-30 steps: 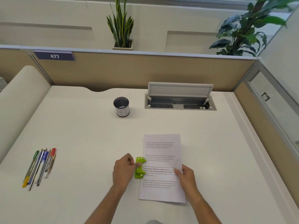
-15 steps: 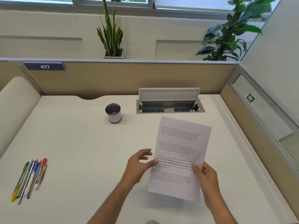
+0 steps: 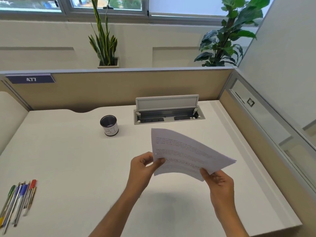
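Observation:
A thin stack of printed white paper sheets (image 3: 186, 151) hangs in the air above the white desk (image 3: 68, 159), tilted and bowed. My left hand (image 3: 143, 165) pinches its left edge, thumb on the printed side, close to a small staple. At the lower right edge my right hand (image 3: 218, 183) pinches the sheets too. The green stapler is hidden from view.
Several pens (image 3: 18, 197) lie in a row at the desk's left front. A black mesh pen cup (image 3: 109, 124) stands mid-desk. Behind the paper an open cable box (image 3: 168, 110) is set into the desk. Beige partitions (image 3: 119, 89) close the back and right.
My left hand let go of the green stapler and took the paper's left edge. Both hands lifted the sheets off the desk. The view tilted upward.

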Motion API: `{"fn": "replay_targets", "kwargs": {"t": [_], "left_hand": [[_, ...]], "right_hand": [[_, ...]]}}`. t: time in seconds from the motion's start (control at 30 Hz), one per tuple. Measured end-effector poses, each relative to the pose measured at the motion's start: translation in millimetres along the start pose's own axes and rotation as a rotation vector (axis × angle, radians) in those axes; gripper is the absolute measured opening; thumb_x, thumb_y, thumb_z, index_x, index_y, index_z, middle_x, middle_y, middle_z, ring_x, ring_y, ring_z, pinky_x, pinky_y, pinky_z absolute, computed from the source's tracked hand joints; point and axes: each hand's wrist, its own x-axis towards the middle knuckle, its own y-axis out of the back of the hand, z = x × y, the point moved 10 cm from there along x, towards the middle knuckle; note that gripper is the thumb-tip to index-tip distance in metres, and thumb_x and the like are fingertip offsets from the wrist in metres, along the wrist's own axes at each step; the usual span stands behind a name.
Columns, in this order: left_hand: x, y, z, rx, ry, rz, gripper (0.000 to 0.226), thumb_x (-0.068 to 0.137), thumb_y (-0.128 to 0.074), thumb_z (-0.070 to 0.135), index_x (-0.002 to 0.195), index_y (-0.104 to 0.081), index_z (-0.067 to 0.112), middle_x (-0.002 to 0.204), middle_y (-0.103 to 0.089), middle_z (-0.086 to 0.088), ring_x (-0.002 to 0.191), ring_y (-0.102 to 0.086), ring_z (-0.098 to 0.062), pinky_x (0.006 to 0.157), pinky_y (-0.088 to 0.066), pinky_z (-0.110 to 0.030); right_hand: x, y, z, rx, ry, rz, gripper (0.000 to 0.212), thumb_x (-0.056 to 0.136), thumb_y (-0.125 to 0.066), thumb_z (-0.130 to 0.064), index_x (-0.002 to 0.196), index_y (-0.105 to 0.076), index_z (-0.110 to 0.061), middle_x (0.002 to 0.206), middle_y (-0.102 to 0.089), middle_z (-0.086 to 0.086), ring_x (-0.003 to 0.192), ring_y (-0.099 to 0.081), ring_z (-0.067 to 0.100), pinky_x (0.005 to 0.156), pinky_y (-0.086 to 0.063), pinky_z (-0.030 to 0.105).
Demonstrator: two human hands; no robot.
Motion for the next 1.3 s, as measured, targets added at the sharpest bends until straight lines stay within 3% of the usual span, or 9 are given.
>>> {"fn": "replay_targets", "kwargs": {"t": [0.23,0.4,0.5,0.63,0.7,0.8,1.03,1.17,1.3], "left_hand": [[-8,-4,-1,0.074,-0.046,0.030,0.020,0.089,-0.085,0.043,0.108,-0.085,0.036,0.112,-0.085,0.012,0.106,-0.081,-0.014,0.100,-0.064,-0.044],[-2,0,-9,0.184,-0.066,0.040,0.027,0.086,-0.085,0.049,0.113,-0.082,0.049,0.114,-0.083,0.019,0.111,-0.078,-0.005,0.098,-0.060,-0.031],[1,-5,-35,0.353,0.014,-0.009,0.024,0.082,-0.088,0.045,0.101,-0.080,0.059,0.101,-0.080,0.028,0.103,-0.076,-0.002,0.093,-0.060,-0.031],[-2,-18,-69,0.655,0.086,-0.202,0.013,0.084,-0.085,0.028,0.092,-0.083,0.038,0.090,-0.075,0.023,0.090,-0.067,-0.002,0.086,-0.053,-0.032],[0,-18,-62,0.642,0.046,-0.188,0.015,0.076,-0.076,0.030,0.083,-0.077,0.043,0.087,-0.075,0.024,0.091,-0.066,0.002,0.081,-0.050,-0.024],[4,-10,-48,0.539,-0.001,-0.077,0.021,0.073,-0.080,0.025,0.089,-0.082,0.038,0.101,-0.075,0.030,0.102,-0.069,-0.001,0.083,-0.050,-0.012],[-18,-25,-72,0.560,0.104,-0.192,0.026,0.077,-0.079,-0.003,0.085,-0.085,0.022,0.086,-0.084,0.010,0.086,-0.077,-0.008,0.078,-0.054,-0.022],[-21,-12,-57,0.494,0.102,-0.099,0.026,0.073,-0.079,0.006,0.081,-0.082,0.031,0.085,-0.082,0.018,0.083,-0.075,-0.001,0.070,-0.055,-0.012],[-17,-4,-67,0.571,0.330,-0.079,0.031,0.077,-0.072,0.008,0.056,-0.059,0.028,0.052,-0.059,0.015,0.051,-0.049,0.003,0.052,-0.040,-0.017]], "right_hand": [[-4,7,3,0.001,0.035,0.030,0.036,0.097,-0.073,0.001,0.098,-0.088,-0.031,0.101,-0.087,-0.004,0.088,-0.078,0.003,0.080,-0.058,0.010],[1,12,22,-0.033,0.014,0.041,0.017,0.093,-0.079,-0.017,0.107,-0.085,-0.023,0.104,-0.086,-0.003,0.094,-0.079,0.005,0.083,-0.058,0.011],[-1,16,64,-0.171,-0.085,0.036,0.024,0.093,-0.080,-0.002,0.085,-0.087,-0.023,0.087,-0.086,-0.006,0.076,-0.074,-0.002,0.072,-0.056,0.012],[-11,24,107,-0.363,-0.208,0.022,0.047,0.092,-0.085,-0.009,0.050,-0.067,-0.021,0.051,-0.060,-0.016,0.051,-0.048,-0.001,0.058,-0.043,0.030],[-13,18,106,-0.438,-0.299,-0.089,0.012,0.089,-0.081,-0.019,0.078,-0.078,-0.023,0.069,-0.079,-0.015,0.061,-0.060,0.001,0.061,-0.055,0.020],[-12,29,104,-0.221,-0.336,-0.048,0.025,0.083,-0.071,-0.007,0.102,-0.084,-0.017,0.097,-0.085,0.008,0.080,-0.080,0.020,0.069,-0.064,0.029],[-18,27,118,-0.092,-0.388,-0.017,0.024,0.092,-0.058,0.004,0.091,-0.082,0.000,0.102,-0.077,0.030,0.076,-0.074,0.028,0.072,-0.055,0.034],[-17,30,94,-0.163,-0.235,-0.040,0.042,0.087,-0.060,0.020,0.090,-0.086,-0.013,0.097,-0.084,0.010,0.084,-0.080,0.025,0.067,-0.062,0.024],[-19,18,73,-0.258,-0.119,-0.113,0.059,0.084,-0.060,0.030,0.093,-0.088,-0.022,0.099,-0.086,0.006,0.091,-0.081,0.017,0.074,-0.063,0.022]]}}
